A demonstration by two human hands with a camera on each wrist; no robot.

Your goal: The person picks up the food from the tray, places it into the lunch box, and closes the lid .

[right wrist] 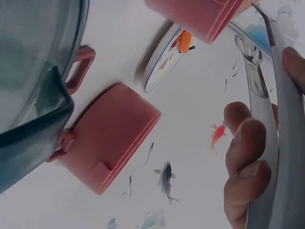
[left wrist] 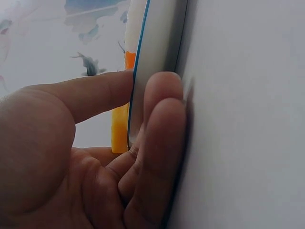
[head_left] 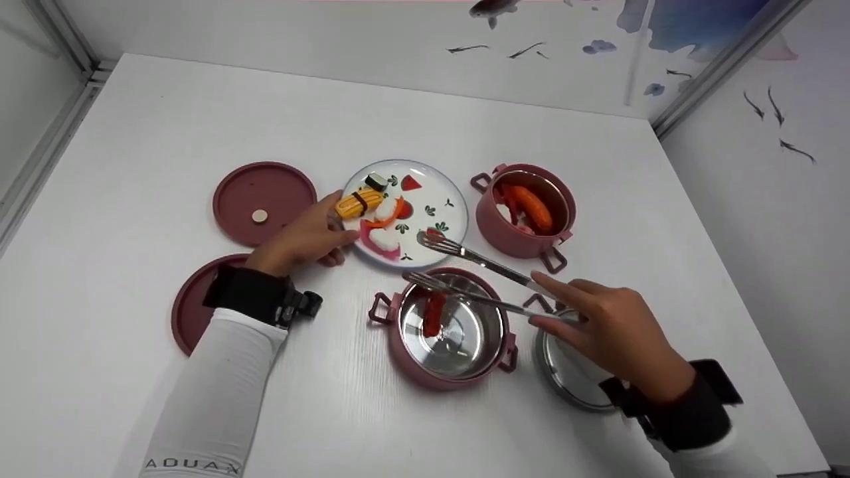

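Note:
My left hand (head_left: 305, 236) grips the left rim of a white plate (head_left: 441, 196) with a fruit pattern. In the left wrist view the thumb lies at the plate's blue rim, with fingers beneath. On the plate lie a yellow sushi piece with a dark band (head_left: 358, 204), a dark-edged slice (head_left: 376, 181), an orange-and-white piece (head_left: 387, 210) and a pink-and-white piece (head_left: 382, 243). Metal tongs (head_left: 495, 266) are held by my right hand (head_left: 607, 325), their arms spread. One tip overlaps the plate; the other is over the near pot (head_left: 405, 362), which holds a red piece (head_left: 434, 315).
A second pink pot (head_left: 508, 236) at the right back contains a long orange piece (head_left: 531, 207) and other bits. Two dark red lids (head_left: 265, 189) lie at the left, one bearing a small pale disc (head_left: 259, 216). A glass lid (head_left: 574, 368) sits under my right hand.

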